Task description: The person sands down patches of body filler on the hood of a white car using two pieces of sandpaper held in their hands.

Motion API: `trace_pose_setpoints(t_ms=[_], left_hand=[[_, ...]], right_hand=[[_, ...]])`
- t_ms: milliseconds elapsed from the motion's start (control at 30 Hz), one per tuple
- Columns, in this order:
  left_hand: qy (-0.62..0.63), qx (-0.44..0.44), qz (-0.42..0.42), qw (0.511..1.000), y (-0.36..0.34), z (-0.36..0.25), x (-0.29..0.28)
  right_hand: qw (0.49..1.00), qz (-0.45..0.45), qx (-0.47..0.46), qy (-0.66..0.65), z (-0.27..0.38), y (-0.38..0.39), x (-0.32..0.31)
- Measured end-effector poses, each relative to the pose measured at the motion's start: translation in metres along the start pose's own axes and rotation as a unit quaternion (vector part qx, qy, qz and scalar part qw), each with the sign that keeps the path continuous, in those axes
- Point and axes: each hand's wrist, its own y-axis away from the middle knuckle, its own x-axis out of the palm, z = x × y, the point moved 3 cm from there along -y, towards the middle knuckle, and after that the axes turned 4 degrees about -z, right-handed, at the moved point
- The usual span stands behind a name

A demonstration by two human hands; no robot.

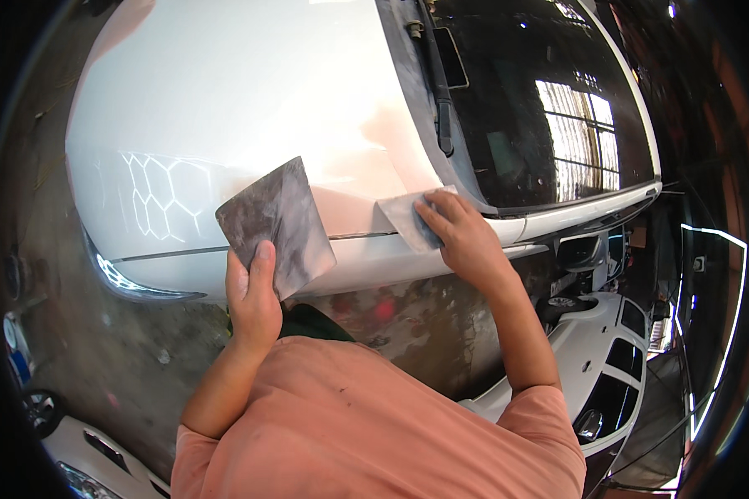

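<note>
Landmark: the white car hood (225, 91); every place below is given against it.
Left hand (254, 299): held off the hood's near edge, thumb and fingers pinched on the lower corner of a grey sheet (276, 224). The sheet stands up flat, lifted clear of the paint, its face smudged dark.
Right hand (458, 237): at the hood's rear near corner, just below the windscreen (549, 100). Fingers spread flat, pressing a small grey pad (408, 218) onto the panel.
Pad: lies on the seam where the hood meets the fender (441, 308), touching the surface under the fingertips.
Fender: below the hood's edge, dull grey and patchy, unlike the glossy white above.
Wiper (439, 79): rests at the windscreen's base, beyond the hood's rear edge, apart from both hands.
Step in hand: it looks like rubbing down the corner by hand, the right hand working, the left keeping a spare sheet ready.
Next move calls for: likely even, flat pressure along the seam, keeping the pad off the windscreen trim.
</note>
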Motion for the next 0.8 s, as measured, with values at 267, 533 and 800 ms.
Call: trace_pose_setpoints(t_ms=[267,533,800], left_hand=[[0.087,-0.097,0.028,0.991,-0.004,-0.003,0.026],[0.139,-0.172,0.111,0.969,-0.018,-0.022,0.115],[0.1,-0.172,0.141,0.97,-0.016,-0.021,0.14]], right_hand=[[0.973,-0.159,0.065,-0.157,0.014,0.039,-0.068],[0.808,-0.409,0.161,-0.392,0.025,0.093,-0.06],[0.919,-0.272,-0.052,-0.28,0.084,0.07,-0.054]])
